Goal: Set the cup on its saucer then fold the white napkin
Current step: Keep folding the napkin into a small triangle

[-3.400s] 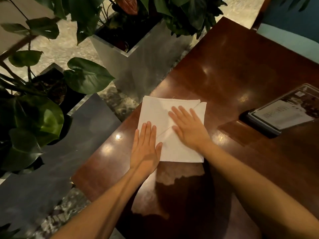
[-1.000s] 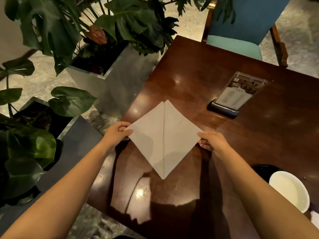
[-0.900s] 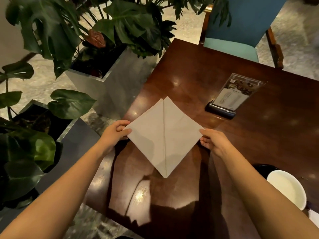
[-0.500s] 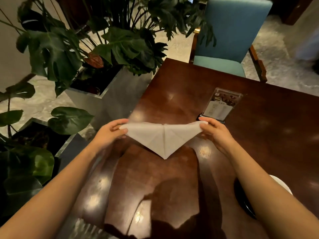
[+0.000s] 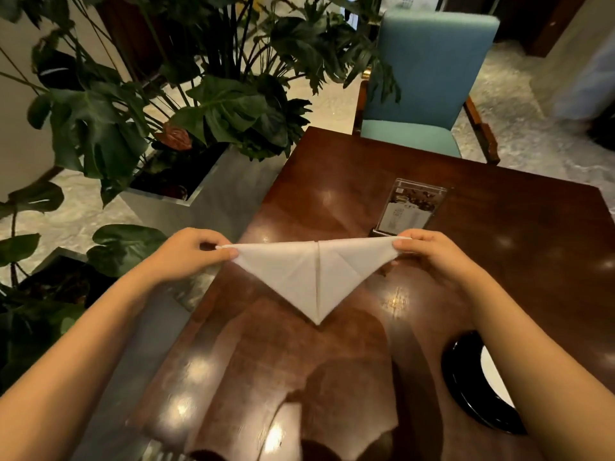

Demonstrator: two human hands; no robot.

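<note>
The white napkin (image 5: 312, 274) hangs as a downward-pointing triangle above the dark wooden table (image 5: 499, 247). My left hand (image 5: 189, 251) pinches its left corner and my right hand (image 5: 429, 254) pinches its right corner, so the top edge is stretched straight between them. A centre crease runs down to the tip, which sits close to the tabletop. At the lower right, a black saucer (image 5: 466, 387) shows beside my right forearm, with a sliver of the white cup (image 5: 492, 374) on it; the arm hides most of both.
A clear acrylic menu stand (image 5: 411, 211) stands on the table just behind the napkin. A teal chair (image 5: 429, 78) is at the far side. Large leafy plants in metal planters (image 5: 186, 194) crowd the table's left edge.
The napkin lay flat as a diamond a second ago. Both hands have lifted it by its side corners, and it now hangs folded as a triangle. My view has tilted upward.
</note>
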